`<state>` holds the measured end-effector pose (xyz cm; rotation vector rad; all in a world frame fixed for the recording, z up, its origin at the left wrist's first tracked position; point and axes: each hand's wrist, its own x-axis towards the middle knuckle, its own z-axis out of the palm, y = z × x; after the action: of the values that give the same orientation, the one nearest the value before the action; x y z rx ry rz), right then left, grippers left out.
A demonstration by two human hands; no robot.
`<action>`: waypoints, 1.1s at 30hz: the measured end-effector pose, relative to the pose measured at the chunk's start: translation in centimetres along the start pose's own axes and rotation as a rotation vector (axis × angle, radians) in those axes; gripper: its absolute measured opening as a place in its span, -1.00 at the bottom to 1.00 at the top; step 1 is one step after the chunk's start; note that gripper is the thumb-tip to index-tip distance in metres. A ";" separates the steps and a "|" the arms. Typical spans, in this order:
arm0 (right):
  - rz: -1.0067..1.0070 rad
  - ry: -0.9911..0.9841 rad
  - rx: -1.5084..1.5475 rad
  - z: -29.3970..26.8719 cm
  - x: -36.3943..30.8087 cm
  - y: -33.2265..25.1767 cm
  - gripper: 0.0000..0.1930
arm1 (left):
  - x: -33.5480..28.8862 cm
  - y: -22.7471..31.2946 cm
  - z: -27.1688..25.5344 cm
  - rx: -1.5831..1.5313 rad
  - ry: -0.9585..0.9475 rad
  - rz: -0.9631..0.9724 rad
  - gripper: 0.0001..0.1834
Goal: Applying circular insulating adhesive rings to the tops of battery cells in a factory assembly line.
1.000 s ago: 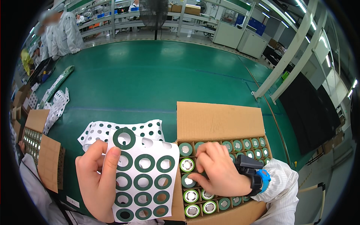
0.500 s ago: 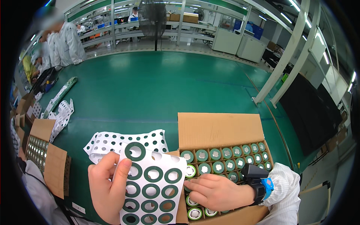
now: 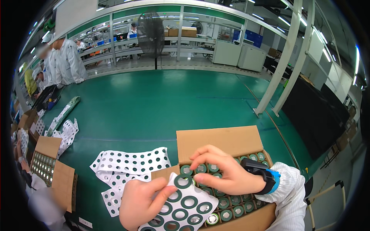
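My left hand (image 3: 143,203) pinches the upper corner of a white sheet of dark green ring stickers (image 3: 197,194) between thumb and fingers. A green ring (image 3: 176,184) stands out at that corner, just beyond the thumb tip. Over the cardboard box (image 3: 219,143) my right hand (image 3: 223,175) hovers, fingers spread and thumb close to this ring, with nothing visible in its grasp. Cylindrical battery cells (image 3: 226,215) with green tops stand upright in the box's divided slots. The hand and the sheet hide part of the rows.
Perforated white strips (image 3: 133,161) lie on the green table (image 3: 154,104) behind my left hand. At the left stands another open carton (image 3: 63,181) of cells, beside a blurred person's arm. White posts (image 3: 279,65) rise at right; a black fan (image 3: 151,36) stands beyond.
My right hand has lifted from the cells and moved up toward the sheet's corner. My left hand has carried the tilted sheet right, over the box. The view has shifted slightly.
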<state>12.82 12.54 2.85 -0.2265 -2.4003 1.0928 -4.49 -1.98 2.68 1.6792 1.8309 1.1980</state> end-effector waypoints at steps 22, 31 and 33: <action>0.291 -0.120 -0.191 3.0 -0.7 5.9 -0.83 | -1.5 -5.2 -1.3 -0.173 0.767 -0.252 -0.63; 0.277 -0.133 -0.244 3.1 -0.7 5.9 -0.85 | -1.1 -5.1 -1.1 -0.115 0.645 -0.238 -0.62; 0.274 -0.133 -0.242 3.2 -0.7 5.8 -0.85 | -1.1 -5.1 -1.1 -0.104 0.660 -0.227 -0.61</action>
<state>11.55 14.08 -3.54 -0.5968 -2.6791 0.9527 -8.22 -3.01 -0.97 1.0408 2.1917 1.8478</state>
